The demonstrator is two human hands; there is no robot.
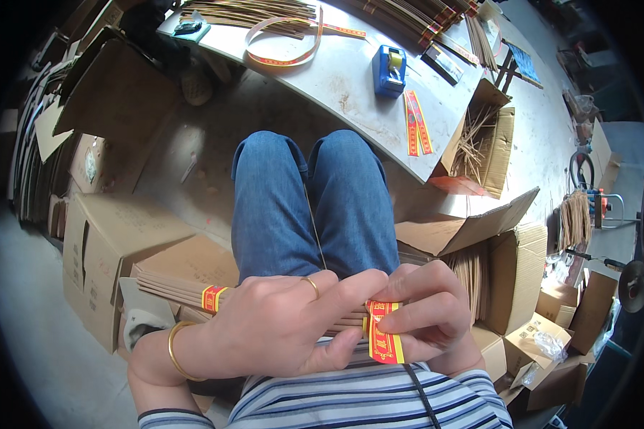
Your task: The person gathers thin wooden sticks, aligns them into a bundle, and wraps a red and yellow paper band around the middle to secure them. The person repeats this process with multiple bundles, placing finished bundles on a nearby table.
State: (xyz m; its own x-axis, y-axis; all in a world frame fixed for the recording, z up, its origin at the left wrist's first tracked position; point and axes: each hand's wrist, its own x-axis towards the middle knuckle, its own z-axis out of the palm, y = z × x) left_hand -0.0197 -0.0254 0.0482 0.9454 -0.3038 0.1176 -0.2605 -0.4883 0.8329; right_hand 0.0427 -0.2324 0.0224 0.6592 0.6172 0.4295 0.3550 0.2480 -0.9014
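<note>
Biggest thing around is the counter (343,93) past the knees, but the wrapping seems to be happening over the lap, so steady forearms probably matter more than a flat top. It's pale and smooth-looking, with brownish stains.

Next size down, the open carton (519,279) on the right: plain brown cardboard, flaps up, thin sticks packed inside.

Then the bundle of sticks (352,321), lying crosswise above the lap. The left grip (265,322) is curled round it, hiding much of the length. Best bet is a firm squeeze with the sticks parallel, so nothing skews under the wrap. They look woody, straight, slim and dull tan. A red-and-yellow band (213,298) shows on sticks left of that grip; can't tell if it's the same bundle.

The blue tape dispenser (390,71) on the counter is chunky, likely hard plastic, with a yellowish roll. Handy if the wrap needs sealing.

Smallest bit, the label (385,347): the right grip (429,307) has its fingers pinched on it, up against the sticks. Squaring its edge to them and pulling it snug before smoothing should avoid a crooked wrap. It's red with yellow borders, strip-shaped, slightly shiny and looks thin enough to crease easily.
</note>
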